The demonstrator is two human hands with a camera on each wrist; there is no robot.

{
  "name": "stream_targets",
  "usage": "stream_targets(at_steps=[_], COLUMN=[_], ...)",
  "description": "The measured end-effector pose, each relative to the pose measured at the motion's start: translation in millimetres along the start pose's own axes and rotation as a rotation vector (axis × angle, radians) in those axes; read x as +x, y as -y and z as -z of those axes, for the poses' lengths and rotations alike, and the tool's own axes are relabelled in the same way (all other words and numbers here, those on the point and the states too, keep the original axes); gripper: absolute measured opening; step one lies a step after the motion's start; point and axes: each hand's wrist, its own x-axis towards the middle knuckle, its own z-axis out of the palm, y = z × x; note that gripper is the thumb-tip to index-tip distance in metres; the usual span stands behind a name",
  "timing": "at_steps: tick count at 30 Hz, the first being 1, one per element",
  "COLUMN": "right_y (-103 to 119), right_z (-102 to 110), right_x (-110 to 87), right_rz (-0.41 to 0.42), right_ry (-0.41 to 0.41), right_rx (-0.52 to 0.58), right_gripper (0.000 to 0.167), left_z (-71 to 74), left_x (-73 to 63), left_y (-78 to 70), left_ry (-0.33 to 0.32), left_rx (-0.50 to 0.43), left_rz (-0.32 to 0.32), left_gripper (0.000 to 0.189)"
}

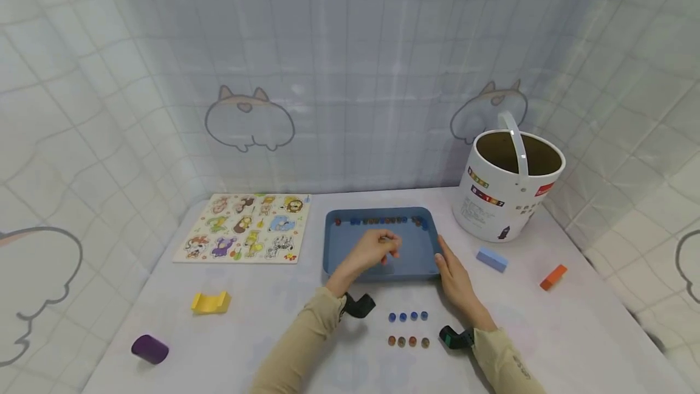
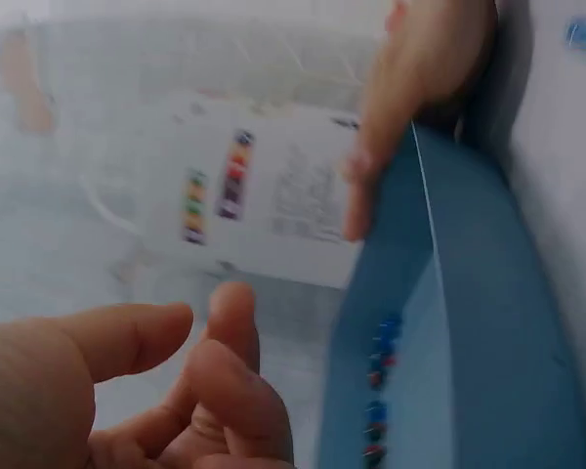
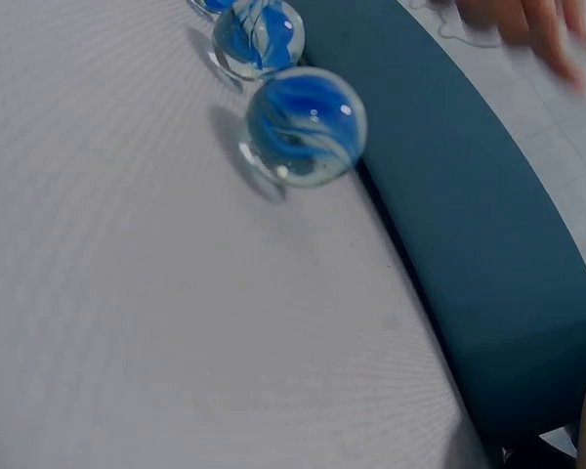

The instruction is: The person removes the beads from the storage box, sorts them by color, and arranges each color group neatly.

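A blue tray [image 1: 358,254] lies mid-table, with several small glass marbles [image 1: 383,221] lined along its far wall. My left hand [image 1: 373,249] hovers above the tray with loosely bent fingers. In the left wrist view its thumb [image 2: 142,337] stands apart from the fingers, and nothing shows between them. At the tray's right side my right hand [image 1: 456,281] rests along the wall, fingers fairly straight, thumb near the rim. In front of the tray lie a row of blue marbles [image 1: 403,317] and a row of brownish-red marbles [image 1: 412,341]. The right wrist view shows a blue-swirled marble [image 3: 306,127] close up.
A white bucket [image 1: 492,199] with a handle stands at the back right. Near it lie a light blue block [image 1: 492,259] and an orange block [image 1: 553,277]. On the left are an animal puzzle board [image 1: 251,230], a yellow block [image 1: 210,303] and a purple cylinder [image 1: 150,349].
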Motion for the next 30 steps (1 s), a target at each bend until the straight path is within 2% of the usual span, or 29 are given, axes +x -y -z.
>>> stream_targets(at_steps=[3, 5, 9, 14, 18, 21, 27, 30], right_y=[-1.0, -1.1, -0.8, 0.1, 0.2, -0.5, -0.9, -2.2], right_z=[-0.7, -1.3, -1.6, -1.3, -2.0, -2.3, -4.2, -4.2], right_x=[-3.3, -4.1, -2.9, -0.9, 0.0, 0.7, 1.0, 1.2], right_rz=[-0.017, -0.023, -0.021, -0.006, 0.008, 0.004, 0.001, 0.012], right_ry=[0.002, 0.004, 0.002, -0.016, -0.025, -0.022, -0.024, -0.033], right_rx=[0.001, 0.006, 0.004, 0.01, 0.016, 0.013, 0.0, -0.012], right_gripper=[0.053, 0.054, 0.054, 0.053, 0.052, 0.052, 0.052, 0.051], left_z=[-10.5, -18.3, -31.5, -39.2, -43.8, -49.4, -60.3, -63.6], left_x=[34.9, 52.8, 79.4, 106.7, 121.3, 127.3, 131.2, 129.7], left_y=[2.0, 4.8, 9.0, 10.8, 8.1, 3.6, -1.9, -3.4], left_ry=[-0.023, -0.035, -0.118, -0.201, -0.21, -0.197, -0.199, -0.216], left_rx=[0.015, 0.012, -0.03, -0.102, -0.141, -0.155, -0.147, -0.143], left_rz=[0.059, 0.1, 0.158, 0.24, 0.31, 0.336, 0.381, 0.38], left_gripper=[0.031, 0.033, 0.033, 0.027, 0.024, 0.024, 0.012, 0.008])
